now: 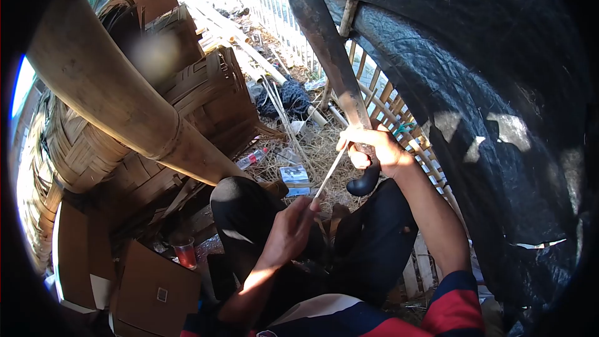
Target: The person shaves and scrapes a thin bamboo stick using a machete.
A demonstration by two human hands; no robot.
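Observation:
My right hand [377, 146] is closed around the lower part of a large machete [327, 50], whose broad dark blade points up and whose black curved handle end [364, 182] shows below the fingers. A thin pale bamboo strip [331, 173] runs from the fingers at the blade's base down to my left hand [290, 228]. My left hand is closed on the strip's lower end, above my dark-trousered legs [246, 212]. The fingers of the left hand are slightly blurred.
A thick bamboo pole [118, 93] slants across the left. Woven baskets [206, 97] and cardboard [156, 290] lie behind it. A red cup [185, 253] stands at lower left. Black plastic sheeting [499, 112] hangs at right. Straw, a bottle [251, 158] and a packet [294, 180] lie ahead.

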